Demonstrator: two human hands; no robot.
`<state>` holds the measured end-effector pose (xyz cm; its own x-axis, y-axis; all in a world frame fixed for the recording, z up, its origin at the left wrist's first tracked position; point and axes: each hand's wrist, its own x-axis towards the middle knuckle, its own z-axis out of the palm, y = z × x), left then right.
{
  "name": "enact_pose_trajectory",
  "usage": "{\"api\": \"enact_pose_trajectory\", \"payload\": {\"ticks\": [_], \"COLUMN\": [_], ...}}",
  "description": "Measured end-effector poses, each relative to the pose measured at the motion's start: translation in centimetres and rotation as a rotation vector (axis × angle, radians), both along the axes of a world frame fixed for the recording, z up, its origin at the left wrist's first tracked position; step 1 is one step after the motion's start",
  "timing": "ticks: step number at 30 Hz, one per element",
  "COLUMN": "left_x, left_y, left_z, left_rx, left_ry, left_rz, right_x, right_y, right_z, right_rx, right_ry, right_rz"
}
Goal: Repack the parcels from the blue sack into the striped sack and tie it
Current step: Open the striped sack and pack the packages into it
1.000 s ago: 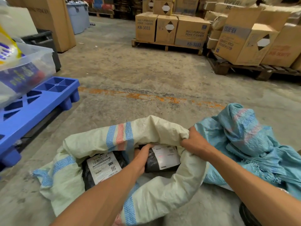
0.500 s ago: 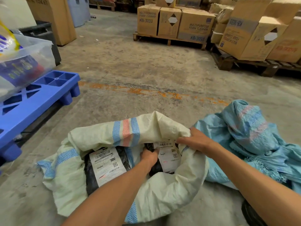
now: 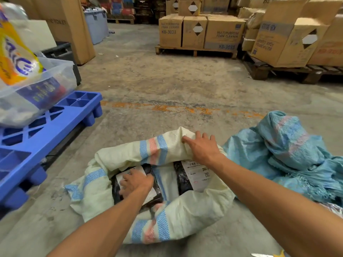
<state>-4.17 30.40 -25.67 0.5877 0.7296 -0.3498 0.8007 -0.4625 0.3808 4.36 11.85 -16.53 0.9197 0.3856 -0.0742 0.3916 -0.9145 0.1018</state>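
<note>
- Left hand [image 3: 136, 180] moved left, now gripping black label-bearing plastic parcel [image 3: 154, 193] inside cream striped woven sack [image 3: 185, 214].
- Right hand [image 3: 203, 148] shifted farther, grasping sack's far rim; second black parcel [image 3: 182, 179] just near of it.

I read this as a warehouse or storeroom: a bare concrete floor [image 3: 167, 80] with a worn orange line [image 3: 185, 108], cardboard cartons [image 3: 224, 33] printed "Multi Purpose Foam Cleaner KB-3033" stacked on wooden pallets [image 3: 196, 51], a blue plastic pallet [image 3: 46, 130] at left, and more boxes behind.
</note>
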Motion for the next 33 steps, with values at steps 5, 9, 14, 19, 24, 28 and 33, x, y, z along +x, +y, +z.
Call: {"api": "enact_pose_trajectory", "payload": {"ticks": [5,9,14,19,24,28,33], "left_x": [-1.3,-0.4,-1.2,-0.4,0.8,0.1,1.3], "left_y": [2.4,2.4,3.8,5.8,7.4,6.2,6.8], "left_z": [-0.9,-0.9,-0.3,-0.4,-1.3,1.7,1.2], "left_rx": [-0.055,-0.168,-0.147,-0.281,-0.684,-0.77,-0.819], "left_ry": [0.01,0.089,-0.069,-0.225,-0.405,-0.462,-0.421], "left_rz": [0.172,0.192,0.299,0.34,0.354,0.189,0.059], "right_x": [0.3,0.2,0.1,0.2,0.8,1.4,1.7], "right_y": [-0.3,-1.1,-1.1,-1.4,-2.1,-2.9,-3.4], "right_z": [-0.7,-0.5,0.9,1.0,1.4,2.1,2.2], "right_rx": [-0.077,-0.02,0.123,0.185,0.217,0.235,0.282], "right_ry": [0.015,-0.007,0.006,0.066,0.104,0.106,0.112], "right_rz": [0.059,0.032,0.011,0.008,0.001,-0.025,-0.039]}}
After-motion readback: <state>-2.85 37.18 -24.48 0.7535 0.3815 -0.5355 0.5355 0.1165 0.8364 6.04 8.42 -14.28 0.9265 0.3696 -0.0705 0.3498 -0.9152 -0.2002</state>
